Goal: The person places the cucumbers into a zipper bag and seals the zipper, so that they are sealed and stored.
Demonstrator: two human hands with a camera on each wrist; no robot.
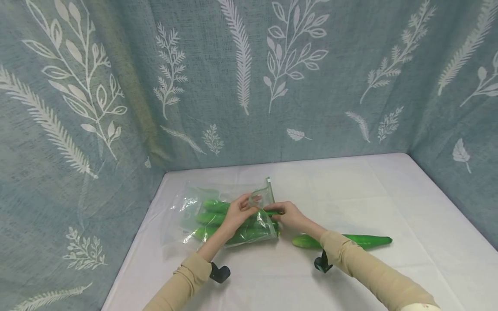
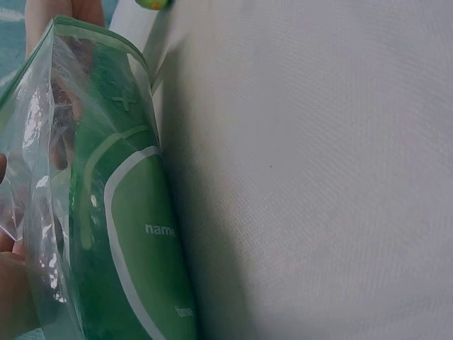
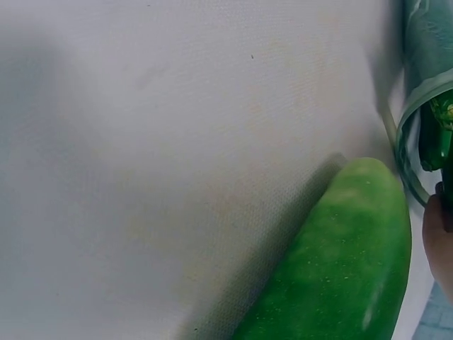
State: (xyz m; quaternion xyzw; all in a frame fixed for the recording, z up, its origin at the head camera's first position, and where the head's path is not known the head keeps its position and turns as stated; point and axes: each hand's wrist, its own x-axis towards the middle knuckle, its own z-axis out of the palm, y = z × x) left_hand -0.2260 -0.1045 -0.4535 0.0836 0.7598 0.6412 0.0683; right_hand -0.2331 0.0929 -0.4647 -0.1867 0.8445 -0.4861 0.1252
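Observation:
A clear zip bag [image 1: 175, 216] with green printing lies on its side, its mouth facing right; several cucumbers [image 1: 212, 217] lie side by side inside. My left hand [image 1: 238, 214] pinches the bag's upper film near the mouth. With my right hand [image 1: 289, 216] I grip the end of a cucumber at the opening, most of its length within the bag. In the right wrist view, cucumber ends [image 3: 435, 138] show inside the bag's rim [image 3: 416, 106], and fingers reach up at the right edge. "Name" and "time" labels show on the bag's side [image 2: 141, 234] in the left wrist view.
Another cucumber [image 1: 365, 240] lies on the white tablecloth [image 1: 350, 194] to the right of the bag, partly beneath my right forearm. Patterned blue-green curtains [image 1: 233, 129] stand behind the table and along both sides. Small black devices [image 1: 220, 273] hang at both wrists.

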